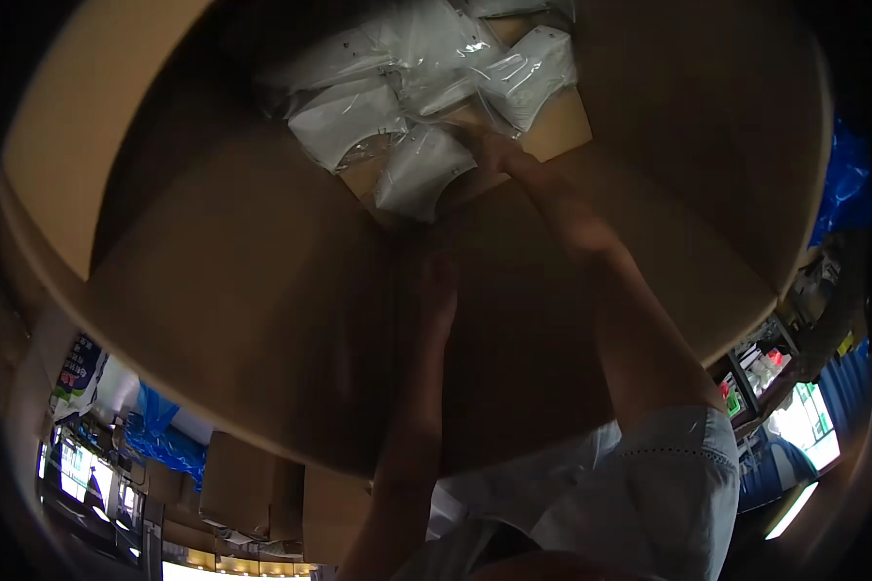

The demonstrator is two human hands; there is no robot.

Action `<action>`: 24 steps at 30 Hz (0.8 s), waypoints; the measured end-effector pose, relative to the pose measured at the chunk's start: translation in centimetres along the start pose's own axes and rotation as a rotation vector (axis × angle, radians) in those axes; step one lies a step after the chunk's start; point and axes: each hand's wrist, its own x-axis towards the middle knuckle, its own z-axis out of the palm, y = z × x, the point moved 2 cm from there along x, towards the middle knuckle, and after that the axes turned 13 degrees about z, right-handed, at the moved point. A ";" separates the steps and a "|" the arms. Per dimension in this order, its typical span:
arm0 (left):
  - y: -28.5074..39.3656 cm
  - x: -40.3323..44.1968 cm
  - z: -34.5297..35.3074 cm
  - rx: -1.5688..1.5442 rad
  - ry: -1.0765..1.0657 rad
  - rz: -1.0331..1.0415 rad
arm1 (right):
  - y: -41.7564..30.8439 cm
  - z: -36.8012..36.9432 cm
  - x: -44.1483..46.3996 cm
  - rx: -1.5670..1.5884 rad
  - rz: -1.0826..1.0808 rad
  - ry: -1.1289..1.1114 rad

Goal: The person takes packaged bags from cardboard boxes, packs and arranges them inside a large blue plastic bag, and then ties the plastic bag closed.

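I am looking down into a deep cardboard box [533, 320]. Several white items in clear plastic bags lie at its bottom, among them one white packet [421, 174] with a curved edge. My right hand [497, 155] reaches down to these bags, between that packet and another bagged item [530, 77]. Its fingers are dim and partly hidden, so I cannot make out whether they grip a bag. In the shadow along the near part of the box is my left hand [441, 276], short of the packets, its fingers too dark to read.
The box's rim [213, 412] curves around both arms. Outside it, at the lower left, are blue plastic [165, 445] and another cardboard box [247, 484]. More blue plastic [843, 184] is at the right, above a shelf with goods [761, 373].
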 end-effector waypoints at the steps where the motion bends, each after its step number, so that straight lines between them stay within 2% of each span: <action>1: -0.8 1.4 0.0 0.086 -0.025 0.063 | 0.9 1.9 1.7 -0.006 0.003 -0.016; 2: -1.6 2.6 -0.1 0.172 -0.048 0.123 | 1.4 3.6 3.2 0.094 0.085 0.199; 3: -2.2 4.0 -0.5 0.167 -0.042 0.112 | 1.5 4.6 4.4 0.142 0.128 0.302; 4: -2.2 5.1 -0.8 0.308 -0.105 0.239 | 1.5 5.3 5.4 0.193 0.168 0.405; 5: -2.0 5.8 -0.9 0.446 -0.173 0.365 | 1.8 6.2 6.1 0.136 0.186 0.261; 6: -1.6 6.4 -0.8 0.437 -0.188 0.348 | 2.1 6.8 6.2 0.074 0.209 0.115; 8: 1.2 6.8 -1.0 0.828 0.127 0.867 | 0.0 6.7 2.3 -0.077 -0.050 0.102; 9: 3.0 7.0 -1.1 0.821 0.135 0.869 | -1.5 6.1 0.1 -0.195 -0.274 0.086; 10: 5.2 7.0 -0.9 0.967 0.098 0.971 | -2.9 5.2 -2.7 -0.316 -0.494 0.070; 11: 6.6 7.0 -0.7 1.116 0.064 1.075 | -4.4 3.4 -6.5 -0.204 -0.685 0.157; 12: 6.6 7.5 -0.9 1.108 0.079 1.085 | -5.6 0.9 -9.2 -0.092 -0.876 0.241; 13: 5.6 8.0 -1.0 0.990 -0.091 1.074 | -5.6 -1.9 -9.6 -0.103 -0.880 0.248; 14: 4.8 8.3 -1.0 0.874 -0.261 1.055 | -5.2 -4.6 -9.6 -0.048 -0.758 0.105; 15: 4.6 8.6 -1.0 0.882 -0.248 1.066 | -4.7 -6.6 -8.8 0.006 -0.639 -0.026; 17: 3.5 8.6 -1.4 0.638 -0.009 0.890 | -3.5 -9.8 -5.8 0.226 -0.549 0.504; 18: 2.7 8.5 -1.4 0.630 -0.006 0.893 | -2.9 -10.4 -3.7 0.053 -0.448 0.635; 19: 1.7 8.6 -1.5 0.501 0.012 0.803 | -2.0 -10.8 -1.6 -0.127 -0.341 0.766; 20: 0.9 8.5 -1.5 0.373 0.021 0.704 | -0.5 -10.3 0.4 -0.140 -0.336 0.765; 22: 1.2 7.7 -1.4 0.452 -0.066 0.687 | 2.0 -7.2 3.9 -0.552 -0.306 0.552; 23: 1.7 7.4 -1.3 0.543 -0.151 0.674 | 1.8 -5.6 3.9 -0.564 -0.252 0.432; 24: 2.6 7.3 -1.2 0.533 -0.146 0.680 | 1.4 -4.5 3.1 -0.578 -0.197 0.316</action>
